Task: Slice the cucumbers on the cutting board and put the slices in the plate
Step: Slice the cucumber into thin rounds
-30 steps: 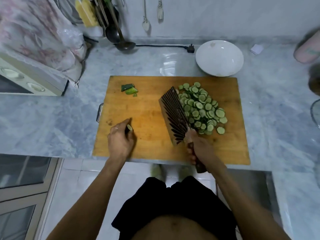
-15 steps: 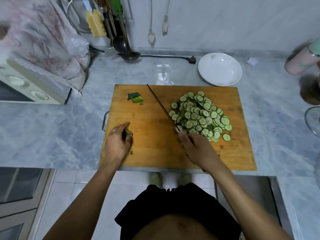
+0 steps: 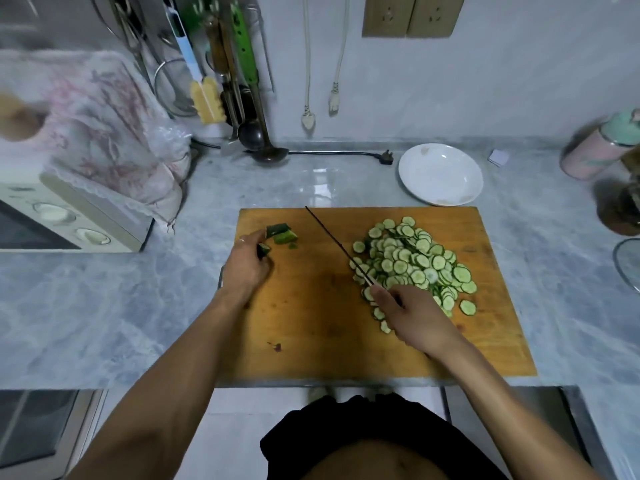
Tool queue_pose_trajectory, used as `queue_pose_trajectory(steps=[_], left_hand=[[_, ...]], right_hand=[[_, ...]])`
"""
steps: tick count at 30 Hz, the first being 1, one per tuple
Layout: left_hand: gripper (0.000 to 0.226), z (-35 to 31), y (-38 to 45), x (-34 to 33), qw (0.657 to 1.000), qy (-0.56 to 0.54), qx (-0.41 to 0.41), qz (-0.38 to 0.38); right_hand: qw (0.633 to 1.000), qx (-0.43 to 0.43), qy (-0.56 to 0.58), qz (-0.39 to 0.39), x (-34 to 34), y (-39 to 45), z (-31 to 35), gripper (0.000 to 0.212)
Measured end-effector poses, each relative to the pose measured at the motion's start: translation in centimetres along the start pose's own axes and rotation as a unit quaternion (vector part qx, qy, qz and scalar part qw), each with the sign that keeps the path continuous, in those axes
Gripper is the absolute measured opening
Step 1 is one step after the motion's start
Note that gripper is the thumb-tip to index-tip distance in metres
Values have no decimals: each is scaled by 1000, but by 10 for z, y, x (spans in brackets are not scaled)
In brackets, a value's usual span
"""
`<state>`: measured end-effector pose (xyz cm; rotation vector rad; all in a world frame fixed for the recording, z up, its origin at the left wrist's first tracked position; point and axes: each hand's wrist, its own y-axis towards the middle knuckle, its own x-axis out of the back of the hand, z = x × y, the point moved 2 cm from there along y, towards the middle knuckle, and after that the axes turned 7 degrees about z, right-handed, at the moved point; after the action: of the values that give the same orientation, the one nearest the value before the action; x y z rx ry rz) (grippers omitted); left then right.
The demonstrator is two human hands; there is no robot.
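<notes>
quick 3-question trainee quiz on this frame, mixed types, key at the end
1. True or false: the white plate already holds cucumber slices.
2. What does the left hand pinch? A) a cucumber end piece B) the plate C) the knife
3. Fill in: the right hand grips the ____, whose blade stands edge-down on the cutting board, left of the slice pile.

Key: 1 false, the plate holds no slices; 2 A; 3 knife.

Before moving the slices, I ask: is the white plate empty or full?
Empty: the white plate holds no slices; they lie on the cutting board.
</notes>
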<state>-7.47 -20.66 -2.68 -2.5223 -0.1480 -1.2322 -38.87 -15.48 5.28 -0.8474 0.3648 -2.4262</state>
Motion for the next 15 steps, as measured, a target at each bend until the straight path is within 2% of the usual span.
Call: queue_pose_trajectory(steps=[2,4,7,11,15], left_hand=[[66,1,3,-1,1000,4,-10,14],[65,-2,8,-3,998,22,-54,8],[66,-12,21,-8,987,113,-117,1],[62,-19,38,-19,987,129,-87,39],[50,-15,34,-23,989,104,-107,-7]], right_hand=[[1000,-3,-7,1,2,2,0,54],[1000,-9,-15,2,3,4,0,52],[1000,-17,-21,4,4,7,-1,50],[999,-19,-44,0,8,13,2,51],[997,-16,-82,-8,13,16,1,52]])
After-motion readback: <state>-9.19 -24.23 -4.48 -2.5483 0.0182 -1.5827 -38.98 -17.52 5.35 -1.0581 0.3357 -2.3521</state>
